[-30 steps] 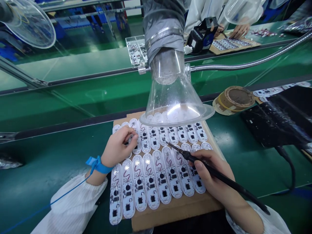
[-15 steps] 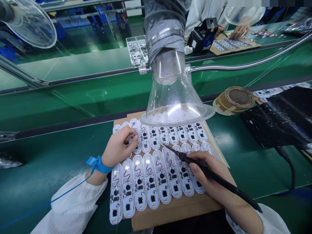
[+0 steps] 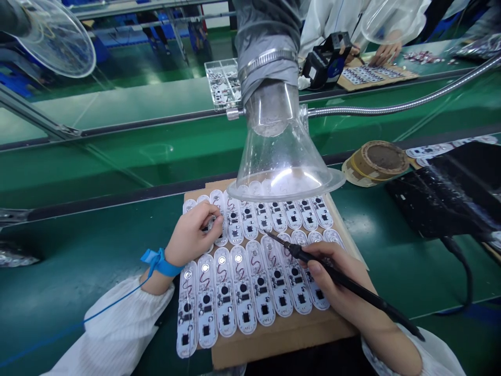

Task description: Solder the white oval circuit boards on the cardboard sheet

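My right hand [image 3: 340, 269] grips a black soldering iron [image 3: 313, 257] like a pen. The iron's tip points left, at the gap between two rows of white oblong circuit boards [image 3: 245, 300], which lie on a brown cardboard sheet [image 3: 274, 342]. Each board carries black chips, and many show thin reddish wires at a round silver spot. Over the left end of the back row hovers or rests my left hand [image 3: 195, 230], thumb and fingers curled together. Whatever it pinches, if anything, is hidden. A blue strap [image 3: 162, 262] circles my left wrist.
A clear fume hood [image 3: 284, 156] hangs close above the back row. To the right are a brown round tub [image 3: 378, 164] and a black flat object [image 3: 442, 193] with a cable. Across the green divider, a co-worker's hand [image 3: 385, 54] is over similar boards.
The view has shifted very slightly. Both hands and the soldering iron keep almost the same place over the boards.
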A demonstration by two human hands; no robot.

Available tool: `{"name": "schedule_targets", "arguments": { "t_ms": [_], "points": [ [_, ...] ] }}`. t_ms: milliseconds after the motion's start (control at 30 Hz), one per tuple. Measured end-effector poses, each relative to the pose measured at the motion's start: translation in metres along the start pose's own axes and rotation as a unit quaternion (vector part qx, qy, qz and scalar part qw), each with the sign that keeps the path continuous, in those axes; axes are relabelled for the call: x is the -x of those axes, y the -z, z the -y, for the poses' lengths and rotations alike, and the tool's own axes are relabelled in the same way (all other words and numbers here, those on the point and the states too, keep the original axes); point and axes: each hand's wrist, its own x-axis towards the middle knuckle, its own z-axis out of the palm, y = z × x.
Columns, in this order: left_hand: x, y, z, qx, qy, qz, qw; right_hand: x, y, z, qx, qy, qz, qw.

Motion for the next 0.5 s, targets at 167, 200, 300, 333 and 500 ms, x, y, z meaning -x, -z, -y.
{"name": "schedule_targets", "arguments": {
  "t_ms": [167, 200, 300, 333, 500],
  "points": [
    [0.000, 0.001, 0.000, 0.012, 0.010, -0.017, 1.000, 0.004, 0.001, 0.000, 0.058, 0.054, -0.047, 0.996],
    [0.000, 0.001, 0.000, 0.014, 0.012, -0.023, 1.000, 0.004, 0.002, 0.001, 0.085, 0.085, -0.051, 0.991],
    [0.001, 0.001, 0.000, 0.017, 0.015, -0.035, 0.999, 0.004, 0.003, 0.010, 0.123, 0.162, -0.034, 0.979],
    [0.001, 0.001, 0.000, 0.018, 0.014, -0.037, 0.999, 0.003, 0.002, 0.014, 0.117, 0.168, -0.028, 0.978],
    [0.000, 0.002, 0.000, 0.022, 0.019, -0.045, 0.999, -0.002, -0.005, 0.030, 0.037, 0.046, -0.031, 0.998]
  ]
}}
